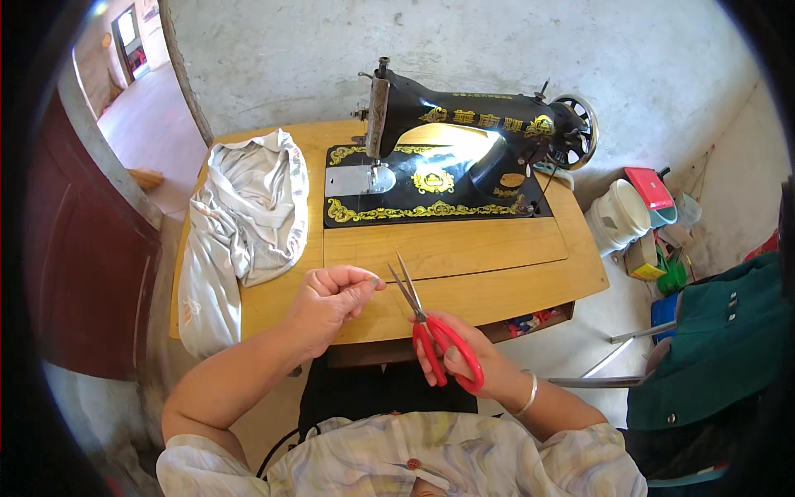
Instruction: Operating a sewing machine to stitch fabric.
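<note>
Behind the sewing machine: from my distant post I see a grey-white wall.
Wooden table: it carries the machine and reaches out in front of it.
Pale garment: crumpled, left of the machine, its lower part hanging over the table's near edge; neither hand touches it.
Right hand: in front of the machine, closed around the red handles of the scissors.
Left hand: in front of the machine and left of the scissors, thumb and forefinger pinched together; I cannot tell whether a thread lies between them.
Blades: slightly parted, pointing toward the machine, their tips just beside the pinch.
Scissors step: I judge it to be lining up a small snip at those fingertips.
Next snip: to my mind it calls for a steady pinch and blades kept off the skin.
</note>
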{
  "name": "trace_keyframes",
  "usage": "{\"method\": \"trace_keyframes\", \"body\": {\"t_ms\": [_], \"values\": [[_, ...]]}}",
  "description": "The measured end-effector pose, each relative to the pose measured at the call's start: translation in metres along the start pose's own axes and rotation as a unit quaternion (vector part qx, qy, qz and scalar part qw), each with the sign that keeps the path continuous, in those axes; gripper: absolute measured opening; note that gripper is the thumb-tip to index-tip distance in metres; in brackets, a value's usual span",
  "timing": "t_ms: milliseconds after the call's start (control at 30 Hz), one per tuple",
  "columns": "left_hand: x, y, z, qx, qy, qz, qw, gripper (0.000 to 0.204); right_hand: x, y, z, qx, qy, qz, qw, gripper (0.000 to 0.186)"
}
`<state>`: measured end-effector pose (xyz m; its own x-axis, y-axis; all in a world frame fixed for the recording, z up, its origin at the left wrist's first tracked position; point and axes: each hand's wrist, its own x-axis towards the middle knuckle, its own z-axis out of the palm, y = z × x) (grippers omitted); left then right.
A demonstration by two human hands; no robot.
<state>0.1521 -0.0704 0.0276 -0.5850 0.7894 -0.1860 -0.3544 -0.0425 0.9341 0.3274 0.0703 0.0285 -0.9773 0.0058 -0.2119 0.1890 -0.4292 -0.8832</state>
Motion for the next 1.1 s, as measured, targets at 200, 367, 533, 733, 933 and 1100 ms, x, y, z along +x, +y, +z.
{"method": "trace_keyframes", "body": {"t_ms": [200, 367, 533, 733, 933, 1100], "values": [[0.002, 0.001, -0.003, 0.013, -0.004, 0.006, 1.000, 0.011, 0.000, -0.005, 0.006, -0.022, 0.080, -0.016, 0.996, 0.036], [0.002, 0.002, -0.015, 0.033, -0.009, 0.033, 0.999, 0.011, -0.023, -0.021, -0.026, -0.139, 0.268, -0.145, 0.942, 0.039], [0.023, 0.075, -0.041, 0.268, 0.046, 0.168, 0.948, 0.010, -0.058, -0.048, -0.110, -0.534, 0.468, -0.138, 0.690, 0.038], [0.063, 0.181, -0.044, 0.322, 0.101, 0.436, 0.834, 0.014, -0.048, -0.060, -0.148, -0.722, 0.447, -0.029, 0.527, 0.029], [0.113, 0.172, -0.047, 0.296, 0.123, 0.597, 0.736, 0.009, -0.017, -0.077, -0.121, -0.798, 0.372, 0.086, 0.467, 0.025], [0.112, 0.157, -0.059, 0.279, 0.100, 0.624, 0.723, 0.010, 0.055, -0.093, -0.066, -0.765, 0.224, -0.196, 0.571, 0.029]]}}
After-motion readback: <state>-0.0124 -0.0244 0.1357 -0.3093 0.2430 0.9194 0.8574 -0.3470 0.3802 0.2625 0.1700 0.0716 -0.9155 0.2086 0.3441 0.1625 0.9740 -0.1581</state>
